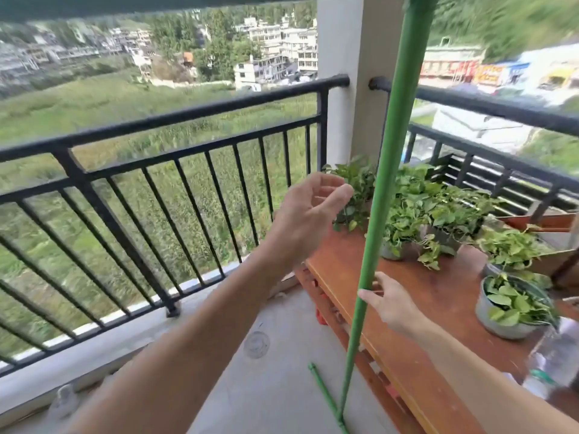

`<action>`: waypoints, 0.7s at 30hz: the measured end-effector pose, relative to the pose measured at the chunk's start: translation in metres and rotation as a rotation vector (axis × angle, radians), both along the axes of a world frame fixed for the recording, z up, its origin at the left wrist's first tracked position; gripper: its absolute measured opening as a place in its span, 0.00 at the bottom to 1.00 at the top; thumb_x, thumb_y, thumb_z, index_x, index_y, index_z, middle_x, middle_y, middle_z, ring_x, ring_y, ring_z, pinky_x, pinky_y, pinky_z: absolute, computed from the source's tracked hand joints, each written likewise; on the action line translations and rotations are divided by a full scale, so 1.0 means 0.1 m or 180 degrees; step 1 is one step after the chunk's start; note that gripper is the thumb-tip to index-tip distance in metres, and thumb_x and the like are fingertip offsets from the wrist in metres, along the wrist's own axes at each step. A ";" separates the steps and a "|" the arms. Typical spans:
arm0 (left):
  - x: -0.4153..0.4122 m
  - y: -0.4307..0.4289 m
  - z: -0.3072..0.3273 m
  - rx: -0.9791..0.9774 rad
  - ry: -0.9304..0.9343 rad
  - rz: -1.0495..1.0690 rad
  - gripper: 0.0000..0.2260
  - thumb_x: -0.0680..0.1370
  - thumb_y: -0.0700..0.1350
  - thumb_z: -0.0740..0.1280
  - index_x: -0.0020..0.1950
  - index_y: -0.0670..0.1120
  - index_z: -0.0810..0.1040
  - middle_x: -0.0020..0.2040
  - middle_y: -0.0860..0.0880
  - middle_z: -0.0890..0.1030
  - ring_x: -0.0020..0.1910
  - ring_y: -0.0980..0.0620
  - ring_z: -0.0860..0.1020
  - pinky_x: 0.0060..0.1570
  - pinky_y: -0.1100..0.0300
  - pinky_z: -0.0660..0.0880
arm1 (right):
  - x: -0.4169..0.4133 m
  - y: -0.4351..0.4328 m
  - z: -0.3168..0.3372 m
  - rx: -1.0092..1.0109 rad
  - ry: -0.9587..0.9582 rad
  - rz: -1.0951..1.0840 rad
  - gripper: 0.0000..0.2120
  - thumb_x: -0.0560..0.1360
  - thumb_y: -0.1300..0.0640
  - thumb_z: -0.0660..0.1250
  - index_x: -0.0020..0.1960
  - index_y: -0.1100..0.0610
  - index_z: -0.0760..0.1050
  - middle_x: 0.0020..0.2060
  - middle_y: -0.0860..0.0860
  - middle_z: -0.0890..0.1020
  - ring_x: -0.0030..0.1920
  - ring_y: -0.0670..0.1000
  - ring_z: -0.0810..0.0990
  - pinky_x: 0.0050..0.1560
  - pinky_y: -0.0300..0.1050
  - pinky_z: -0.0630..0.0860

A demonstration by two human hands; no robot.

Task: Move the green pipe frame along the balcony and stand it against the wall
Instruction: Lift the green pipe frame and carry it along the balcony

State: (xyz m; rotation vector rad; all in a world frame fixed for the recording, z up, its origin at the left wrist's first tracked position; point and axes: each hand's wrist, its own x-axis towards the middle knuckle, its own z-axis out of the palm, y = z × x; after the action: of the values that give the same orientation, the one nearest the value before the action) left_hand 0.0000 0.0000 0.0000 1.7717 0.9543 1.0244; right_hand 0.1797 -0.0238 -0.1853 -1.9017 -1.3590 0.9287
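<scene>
Bright green pipe frame (391, 170), black railing (175, 120), reddish-brown desk (404, 296), white pillar (341, 42), grey pots (501, 321) with green leaves (429, 202).

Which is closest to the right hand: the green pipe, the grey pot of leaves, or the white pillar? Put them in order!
From the right hand:
1. Green pipe: touching its fingers, on the left.
2. Grey pot: on the wooden table, to the right.
3. White pillar: farthest, up by the railing.
</scene>
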 end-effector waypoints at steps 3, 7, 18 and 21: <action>0.38 0.16 0.18 0.0062 -0.0010 -0.0315 0.15 0.79 0.52 0.59 0.63 0.47 0.73 0.57 0.49 0.79 0.54 0.56 0.78 0.50 0.64 0.74 | -0.01 0.05 -0.07 -0.0087 -0.0222 0.0180 0.08 0.77 0.55 0.67 0.55 0.56 0.76 0.49 0.52 0.83 0.53 0.54 0.81 0.58 0.53 0.76; 0.74 0.33 0.35 -0.0079 -0.0287 -0.0453 0.17 0.80 0.54 0.57 0.60 0.43 0.73 0.52 0.40 0.81 0.49 0.49 0.80 0.49 0.56 0.76 | -0.05 0.10 -0.10 0.0031 -0.0300 0.0239 0.08 0.77 0.53 0.67 0.53 0.56 0.76 0.43 0.51 0.83 0.45 0.51 0.81 0.51 0.48 0.75; 0.34 0.41 0.31 0.0263 -0.0640 -0.0092 0.12 0.81 0.51 0.57 0.46 0.42 0.68 0.29 0.46 0.72 0.27 0.48 0.71 0.34 0.51 0.74 | -0.51 0.24 -0.14 0.0285 -0.0494 0.0911 0.09 0.76 0.49 0.68 0.41 0.43 0.69 0.35 0.46 0.81 0.38 0.46 0.80 0.37 0.34 0.72; 0.04 0.39 0.33 0.0275 -0.0695 0.0117 0.11 0.81 0.50 0.57 0.45 0.42 0.67 0.30 0.45 0.72 0.28 0.47 0.70 0.33 0.51 0.73 | -0.80 0.31 -0.15 0.0380 -0.0557 0.1014 0.08 0.75 0.47 0.70 0.41 0.44 0.70 0.36 0.48 0.83 0.38 0.49 0.81 0.40 0.41 0.75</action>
State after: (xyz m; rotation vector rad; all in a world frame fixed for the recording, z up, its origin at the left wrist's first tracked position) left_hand 0.0036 0.0386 0.0331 1.6756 0.8195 1.2707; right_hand 0.1002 0.0067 -0.2005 -1.7392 -1.8187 0.8206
